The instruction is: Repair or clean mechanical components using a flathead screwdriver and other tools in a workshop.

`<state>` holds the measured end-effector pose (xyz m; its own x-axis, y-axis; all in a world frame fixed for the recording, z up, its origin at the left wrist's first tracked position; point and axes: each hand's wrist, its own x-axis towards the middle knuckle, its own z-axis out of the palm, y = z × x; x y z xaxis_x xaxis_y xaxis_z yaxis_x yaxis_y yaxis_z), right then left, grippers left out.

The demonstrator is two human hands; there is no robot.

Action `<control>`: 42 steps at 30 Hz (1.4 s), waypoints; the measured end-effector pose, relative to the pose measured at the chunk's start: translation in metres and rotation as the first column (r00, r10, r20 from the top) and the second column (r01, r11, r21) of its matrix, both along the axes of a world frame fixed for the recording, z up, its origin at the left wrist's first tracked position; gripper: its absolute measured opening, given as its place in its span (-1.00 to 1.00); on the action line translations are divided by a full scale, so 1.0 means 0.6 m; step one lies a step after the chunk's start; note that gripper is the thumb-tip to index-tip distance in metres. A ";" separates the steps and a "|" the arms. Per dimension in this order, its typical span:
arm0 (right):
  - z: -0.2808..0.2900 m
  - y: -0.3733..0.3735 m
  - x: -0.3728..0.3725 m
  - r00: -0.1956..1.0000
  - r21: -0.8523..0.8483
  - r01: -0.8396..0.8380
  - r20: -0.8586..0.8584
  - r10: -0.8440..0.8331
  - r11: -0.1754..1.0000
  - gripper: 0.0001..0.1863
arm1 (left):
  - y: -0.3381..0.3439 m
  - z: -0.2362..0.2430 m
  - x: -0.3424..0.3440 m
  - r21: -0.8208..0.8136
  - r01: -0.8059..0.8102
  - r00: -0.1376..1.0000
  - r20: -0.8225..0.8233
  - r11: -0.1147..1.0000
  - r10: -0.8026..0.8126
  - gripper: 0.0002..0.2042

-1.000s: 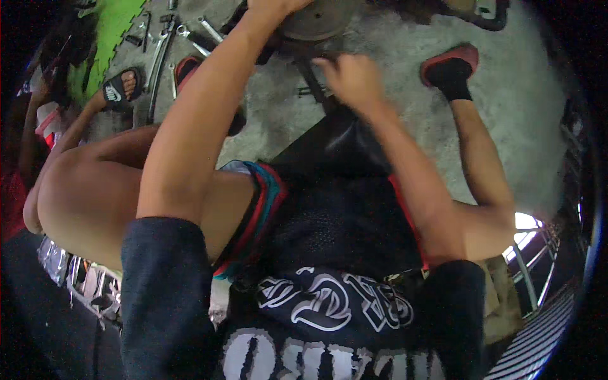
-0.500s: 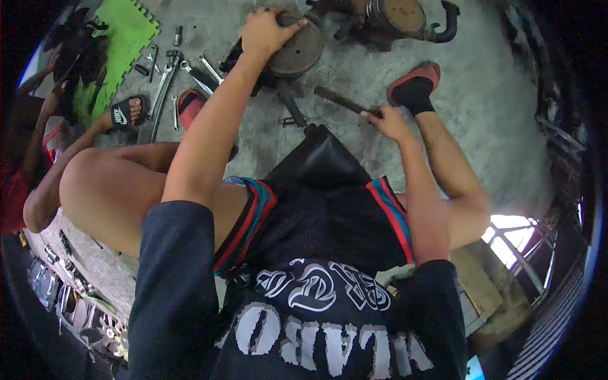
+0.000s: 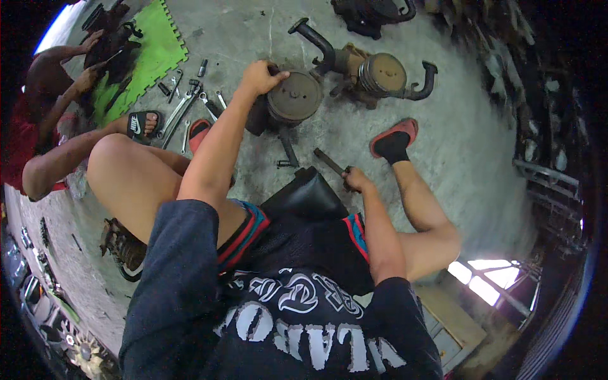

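My left hand (image 3: 261,78) is closed over the rim of a heavy metal part with a flat, round, dark top (image 3: 294,96). Its thumb stretches across the top, while the other fingers are partly hidden at the far edge. Low over the floor, my right hand (image 3: 358,180) is wrapped round one end of a long, narrow, dark bar (image 3: 330,161). The bar's free end points away and to the left, apart from the round part. Between the round part and the black seat (image 3: 307,197) under me lies a dark T-shaped tool (image 3: 289,152).
A similar round-topped part with bent pipes (image 3: 385,75) stands to the right, another dark part (image 3: 373,14) beyond. Wrenches (image 3: 180,113) and sockets lie left, near a green foam mat (image 3: 152,44). Another person's arm (image 3: 69,149) and sandalled foot are there. My red-shod right foot (image 3: 394,140) flanks the workspace.
The view has shifted, so the floor things appear lower and more of the far parts shows. Both hands keep their holds; the bar stays in my right hand.
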<state>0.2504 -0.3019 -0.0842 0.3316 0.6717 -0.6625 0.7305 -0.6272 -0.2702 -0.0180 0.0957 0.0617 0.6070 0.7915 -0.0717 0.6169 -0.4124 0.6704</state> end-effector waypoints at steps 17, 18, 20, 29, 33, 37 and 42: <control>0.218 0.192 -0.192 0.799 0.356 0.550 -0.488 -0.351 0.756 -0.44 | -0.056 -0.062 -0.073 -0.038 -0.088 0.985 0.147 0.995 0.093 -0.45; 0.246 0.202 -0.213 0.705 0.260 0.623 -0.596 -0.385 0.738 -0.44 | -0.056 -0.063 -0.077 -0.018 -0.106 0.981 0.163 0.994 0.107 -0.44; 0.263 0.210 -0.219 0.600 0.175 0.714 -0.653 -0.462 0.678 -0.46 | -0.069 -0.036 -0.045 -0.014 -0.115 0.990 0.077 0.993 0.116 -0.44; 0.241 0.266 -0.254 0.416 0.135 0.855 -0.755 -0.507 0.501 -0.48 | -0.060 -0.062 -0.013 -0.156 -0.318 0.925 0.168 0.935 0.342 -0.28; 0.144 0.282 -0.214 0.585 0.380 0.790 -0.703 -0.405 0.481 -0.46 | -0.076 -0.058 0.010 -0.289 -0.207 0.897 0.326 0.935 0.299 -0.41; 0.151 0.294 -0.207 0.550 0.362 0.796 -0.768 -0.330 0.485 -0.41 | -0.098 -0.042 0.011 -0.418 -0.240 0.863 0.321 0.876 0.390 -0.58; 0.180 0.300 -0.210 0.536 0.357 0.798 -0.788 -0.302 0.485 -0.44 | -0.103 -0.066 0.008 -0.357 -0.294 0.801 0.414 0.887 0.433 -0.46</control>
<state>0.1242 -0.1220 0.0237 0.5324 0.7693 -0.3532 -0.1830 -0.3028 -0.9353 -0.0132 0.0339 0.0221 0.2907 0.9525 -0.0911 0.2657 0.0111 0.9640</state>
